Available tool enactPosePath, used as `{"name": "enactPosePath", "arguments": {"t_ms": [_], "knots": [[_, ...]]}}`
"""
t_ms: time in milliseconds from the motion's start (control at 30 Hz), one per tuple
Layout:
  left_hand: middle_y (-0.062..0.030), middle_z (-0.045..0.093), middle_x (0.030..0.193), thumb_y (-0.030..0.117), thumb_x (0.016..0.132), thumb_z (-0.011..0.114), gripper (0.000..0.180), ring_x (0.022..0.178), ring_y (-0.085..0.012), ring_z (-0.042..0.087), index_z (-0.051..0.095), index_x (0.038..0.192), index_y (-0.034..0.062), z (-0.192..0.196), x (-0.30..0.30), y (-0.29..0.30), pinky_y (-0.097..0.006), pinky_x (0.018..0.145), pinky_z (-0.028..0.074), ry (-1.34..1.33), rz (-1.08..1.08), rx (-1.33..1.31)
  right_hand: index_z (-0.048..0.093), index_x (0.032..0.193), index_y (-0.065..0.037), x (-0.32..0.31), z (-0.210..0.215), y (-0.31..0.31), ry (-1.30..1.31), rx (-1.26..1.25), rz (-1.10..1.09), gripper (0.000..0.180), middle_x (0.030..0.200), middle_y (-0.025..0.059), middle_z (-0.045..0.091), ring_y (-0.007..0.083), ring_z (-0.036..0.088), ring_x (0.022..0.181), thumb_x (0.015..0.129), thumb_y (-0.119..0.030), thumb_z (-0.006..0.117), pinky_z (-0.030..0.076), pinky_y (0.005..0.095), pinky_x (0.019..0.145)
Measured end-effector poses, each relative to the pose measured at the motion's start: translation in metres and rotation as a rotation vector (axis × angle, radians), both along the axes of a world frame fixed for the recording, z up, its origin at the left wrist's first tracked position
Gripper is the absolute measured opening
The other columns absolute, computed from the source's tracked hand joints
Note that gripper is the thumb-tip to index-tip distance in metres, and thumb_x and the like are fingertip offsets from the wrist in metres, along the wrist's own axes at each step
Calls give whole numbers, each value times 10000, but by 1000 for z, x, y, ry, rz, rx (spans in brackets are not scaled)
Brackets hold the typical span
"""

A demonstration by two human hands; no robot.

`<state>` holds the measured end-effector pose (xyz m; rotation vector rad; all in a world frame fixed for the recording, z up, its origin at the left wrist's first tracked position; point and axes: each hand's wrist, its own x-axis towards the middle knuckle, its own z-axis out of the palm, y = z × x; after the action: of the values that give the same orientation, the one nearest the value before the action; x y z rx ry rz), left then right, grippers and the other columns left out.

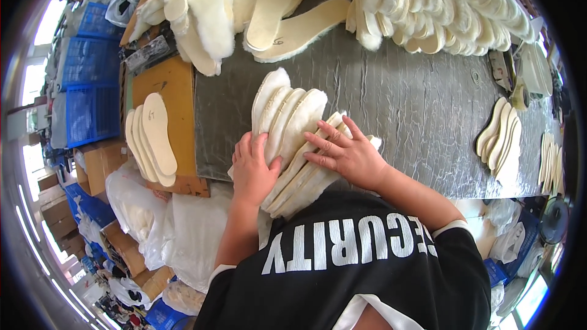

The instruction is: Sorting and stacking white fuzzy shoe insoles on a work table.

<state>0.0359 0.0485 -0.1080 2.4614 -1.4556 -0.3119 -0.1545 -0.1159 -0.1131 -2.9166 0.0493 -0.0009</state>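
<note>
Against my body at the table's front edge rests a bundle of cream fleece-lined insoles [295, 116], fanned into two groups. One group points up and away; the other slants to the right. My left hand [252, 168] grips the left side of the bundle, with its fingertips and thumb pressed on the fleece. My right hand [345, 153] lies over the slanting group, its fingers spread across the insole edges. The undersides of the insoles and the lower part of the bundle are hidden by my hands and shirt.
Heaps of fleece insoles [428, 9] line the far side of the grey table [416, 98]. Small insole stacks lie on a brown board [183, 95] at left and at the table's right [500, 137]. Blue crates [92, 113] and plastic bags [199, 238] stand to the left.
</note>
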Motion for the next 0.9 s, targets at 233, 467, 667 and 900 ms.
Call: {"name": "enactPosePath", "arguments": {"t_ms": [233,467,667,900], "knots": [[-206,377,1342,404,552,860,962,1192,-390,404,372,1325,104,1,-13,3,-506,995,325,20,-53,-13,420,1388,-316,3,-2,-2,-23,-15,-15,520,1500,-36,328,216,271,1409,878,-240,487,184,558,1131],[-210,435,1322,398,551,866,1035,1207,-389,430,333,1365,46,2,-21,18,-492,1011,335,60,-108,-131,386,1427,-293,16,-1,19,-129,-152,63,564,1540,39,263,224,239,1424,867,-296,457,95,595,1133],[-233,608,1110,61,691,715,743,1054,-384,578,339,1325,-37,-1,-16,7,-445,919,452,480,-99,-287,398,1415,-100,40,0,31,55,-317,221,590,1507,86,320,272,189,1441,857,-286,447,-12,622,1114],[-261,587,1095,232,780,669,499,1037,-406,567,511,1136,-80,-47,200,81,-463,886,454,27,725,-327,385,1410,-58,61,15,27,193,-187,270,755,1358,156,435,315,330,1346,730,-275,630,92,615,1122]]}}
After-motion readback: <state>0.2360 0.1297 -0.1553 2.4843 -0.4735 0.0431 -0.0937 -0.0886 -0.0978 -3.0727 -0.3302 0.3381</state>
